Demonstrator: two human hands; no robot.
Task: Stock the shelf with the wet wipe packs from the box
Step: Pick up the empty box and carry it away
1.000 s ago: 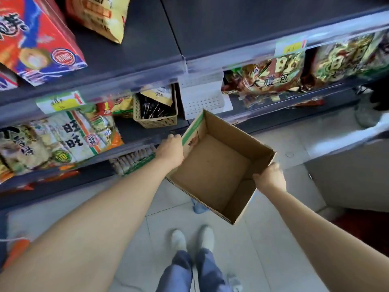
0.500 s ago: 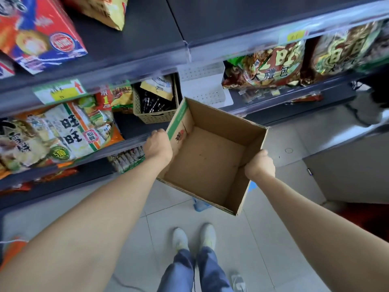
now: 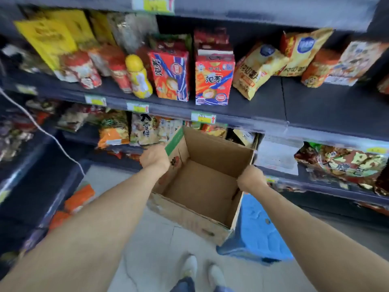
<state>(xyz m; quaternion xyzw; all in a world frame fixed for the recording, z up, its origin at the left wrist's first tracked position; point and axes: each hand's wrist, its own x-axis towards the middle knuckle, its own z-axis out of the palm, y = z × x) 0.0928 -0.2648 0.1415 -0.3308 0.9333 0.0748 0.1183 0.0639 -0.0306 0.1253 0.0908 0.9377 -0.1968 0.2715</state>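
left hand (image 3: 154,159): we clasp the box's left wall near its far corner, fist closed on the cardboard.
right hand (image 3: 251,179): we clasp the rim of the right wall, knuckles up.
box (image 3: 219,148): held between our two hands, open top up, its bare cardboard floor showing.
shelf (image 3: 252,108): just beyond our grip, above the box's far wall.
red snack boxes (image 3: 213,79): upright on the shelf, above and beyond our left hand.
blue plastic object (image 3: 259,224): below our right hand, partly under the box.

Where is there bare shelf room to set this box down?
Middle shelf: bare right of the red snack boxes, in front of the yellow chip bags. Floor tiles left of the blue stool are bare too. Left of those boxes it is crowded.
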